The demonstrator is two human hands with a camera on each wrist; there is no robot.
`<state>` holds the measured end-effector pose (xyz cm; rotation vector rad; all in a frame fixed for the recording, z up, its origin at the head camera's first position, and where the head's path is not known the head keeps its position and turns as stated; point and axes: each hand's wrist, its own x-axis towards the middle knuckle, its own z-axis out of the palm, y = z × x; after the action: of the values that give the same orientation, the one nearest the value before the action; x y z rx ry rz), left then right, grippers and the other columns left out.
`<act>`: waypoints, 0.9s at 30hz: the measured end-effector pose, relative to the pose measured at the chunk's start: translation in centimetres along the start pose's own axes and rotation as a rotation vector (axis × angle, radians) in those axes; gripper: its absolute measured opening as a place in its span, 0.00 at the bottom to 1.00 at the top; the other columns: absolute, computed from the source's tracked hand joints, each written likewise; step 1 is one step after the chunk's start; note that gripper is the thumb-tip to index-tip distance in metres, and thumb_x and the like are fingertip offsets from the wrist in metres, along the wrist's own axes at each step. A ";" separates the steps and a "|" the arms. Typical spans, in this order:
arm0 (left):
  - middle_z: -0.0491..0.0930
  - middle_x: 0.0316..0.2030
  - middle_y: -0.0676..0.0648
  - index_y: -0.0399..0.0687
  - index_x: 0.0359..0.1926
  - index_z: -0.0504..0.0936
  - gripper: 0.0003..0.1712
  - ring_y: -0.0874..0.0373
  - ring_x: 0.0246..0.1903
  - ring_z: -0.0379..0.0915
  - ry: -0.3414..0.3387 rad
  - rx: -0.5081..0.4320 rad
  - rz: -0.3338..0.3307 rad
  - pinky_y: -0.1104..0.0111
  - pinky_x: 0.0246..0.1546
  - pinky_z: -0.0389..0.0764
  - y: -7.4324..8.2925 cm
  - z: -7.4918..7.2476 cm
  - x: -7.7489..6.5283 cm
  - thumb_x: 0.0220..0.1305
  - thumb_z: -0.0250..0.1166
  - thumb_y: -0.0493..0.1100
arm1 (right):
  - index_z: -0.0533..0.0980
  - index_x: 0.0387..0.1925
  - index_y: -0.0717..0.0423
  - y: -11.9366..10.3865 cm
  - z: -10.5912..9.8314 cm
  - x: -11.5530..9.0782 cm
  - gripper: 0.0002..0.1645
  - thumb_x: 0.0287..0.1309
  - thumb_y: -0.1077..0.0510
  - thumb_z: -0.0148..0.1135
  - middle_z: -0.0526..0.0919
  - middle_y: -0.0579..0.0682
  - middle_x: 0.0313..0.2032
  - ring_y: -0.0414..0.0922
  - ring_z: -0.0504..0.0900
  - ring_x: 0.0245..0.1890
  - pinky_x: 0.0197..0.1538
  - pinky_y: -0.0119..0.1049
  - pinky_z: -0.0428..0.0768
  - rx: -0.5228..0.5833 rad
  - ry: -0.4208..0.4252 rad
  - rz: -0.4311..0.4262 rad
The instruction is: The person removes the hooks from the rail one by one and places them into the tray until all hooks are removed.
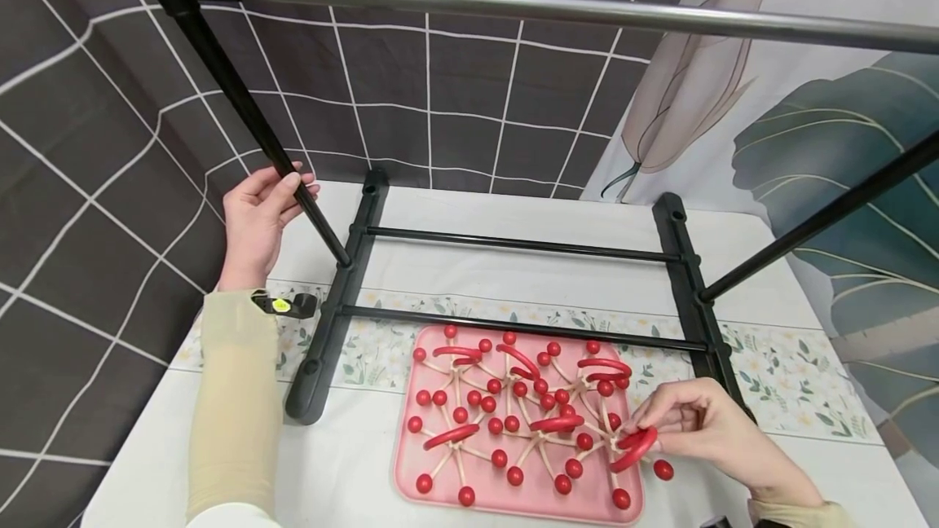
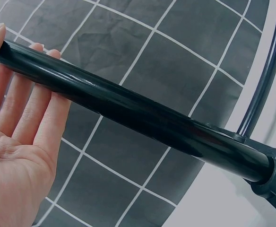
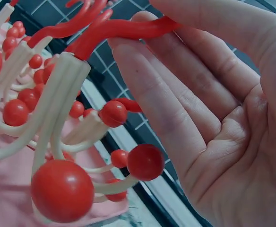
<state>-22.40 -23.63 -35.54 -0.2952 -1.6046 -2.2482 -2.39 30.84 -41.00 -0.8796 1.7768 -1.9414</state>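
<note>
My left hand (image 1: 258, 214) holds a slanting black post (image 1: 253, 116) of a rack, thumb in front and fingertips behind. In the left wrist view the fingers lie against the back of this black tube (image 2: 114, 101). My right hand (image 1: 693, 422) pinches a red hook (image 1: 634, 450) between thumb and fingers. The hook tops a cream plastic multi-prong hanger with red ball tips, at the right edge of a pink tray (image 1: 407, 475). From the right wrist, the red hook (image 3: 128, 28) curves into the fingers, its cream prongs (image 3: 57, 99) hanging below.
Several similar hangers (image 1: 455, 435) crowd the tray. The rack's base bars (image 1: 528, 244) cross the white table behind it, and a steel rail (image 1: 477, 2) runs overhead. A dark checked cloth (image 1: 469, 72) hangs behind, with a floral curtain (image 1: 807, 161) at right.
</note>
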 end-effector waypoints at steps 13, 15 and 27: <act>0.86 0.38 0.38 0.26 0.50 0.83 0.15 0.50 0.37 0.87 0.002 -0.025 0.002 0.62 0.48 0.85 0.0 0.1 0.1 0.66 0.69 0.32 | 0.82 0.39 0.63 0.9 1.0 0.1 0.14 0.57 0.80 0.64 0.87 0.64 0.40 0.55 0.89 0.41 0.40 0.45 0.88 -0.028 0.072 0.189; 0.86 0.38 0.38 0.25 0.50 0.83 0.15 0.50 0.37 0.87 0.002 -0.024 0.001 0.62 0.48 0.85 -0.1 0.1 0.0 0.66 0.69 0.32 | 0.83 0.41 0.64 0.9 0.8 0.0 0.14 0.57 0.79 0.64 0.87 0.64 0.40 0.55 0.89 0.40 0.40 0.45 0.88 -0.034 0.067 0.192; 0.86 0.39 0.38 0.22 0.52 0.81 0.18 0.50 0.38 0.87 -0.003 -0.011 -0.006 0.63 0.48 0.85 -0.1 -0.1 0.0 0.67 0.69 0.33 | 0.76 0.56 0.73 -0.6 -1.5 0.2 0.26 0.54 0.85 0.62 0.82 0.66 0.52 0.57 0.85 0.50 0.51 0.48 0.85 -0.095 -0.009 0.106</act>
<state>-22.38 -23.65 -35.63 -0.2976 -1.5967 -2.2626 -3.40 31.91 -40.36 -0.8062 1.8846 -1.7978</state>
